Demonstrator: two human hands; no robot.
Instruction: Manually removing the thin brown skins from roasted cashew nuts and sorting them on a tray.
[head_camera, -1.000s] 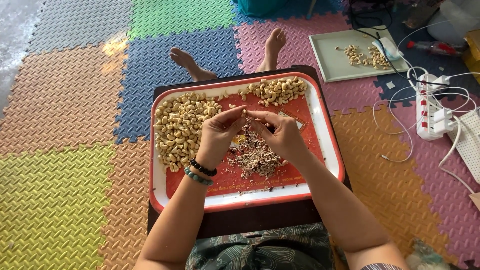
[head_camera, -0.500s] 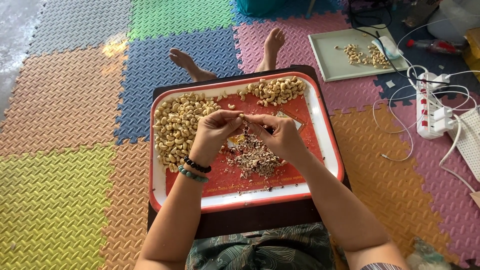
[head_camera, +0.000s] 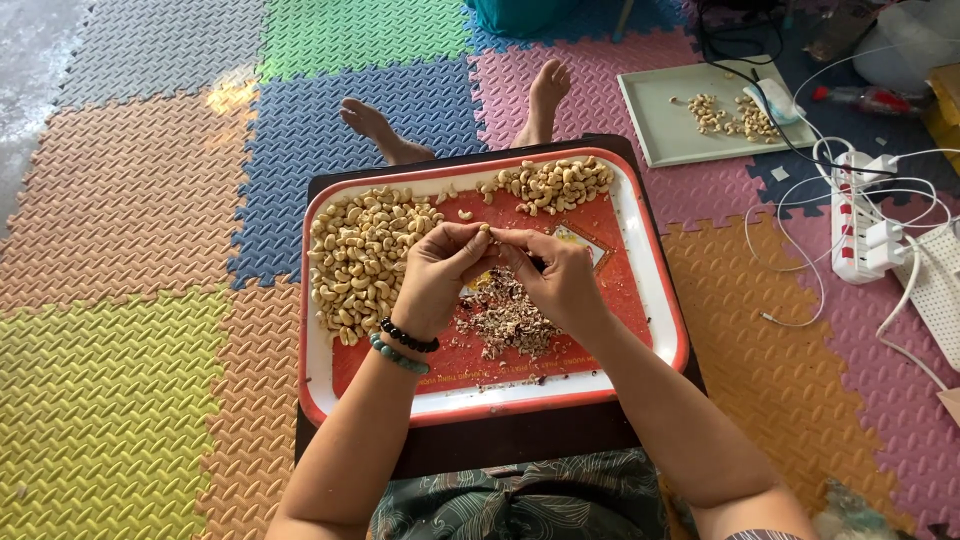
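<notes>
My left hand (head_camera: 438, 275) and my right hand (head_camera: 555, 275) meet fingertip to fingertip over the middle of a red tray with a white rim (head_camera: 655, 300). Between them they pinch one pale cashew nut (head_camera: 485, 230). Under the hands lies a heap of brown skin flakes (head_camera: 508, 318). A large pile of pale cashews (head_camera: 358, 255) fills the tray's left side. A smaller pile of cashews (head_camera: 552, 182) lies at its far edge. Two bead bracelets circle my left wrist.
The tray rests on a dark low board (head_camera: 520, 438) over my lap, my bare feet (head_camera: 375, 125) beyond it. A pale green tray (head_camera: 662, 120) with a few cashews lies at the far right. A white power strip (head_camera: 860, 225) with cables sits on the coloured foam mats.
Both hands stay together over the flake heap; the fingers have shifted slightly around the nut, and the left hand dipped a little then came back.
</notes>
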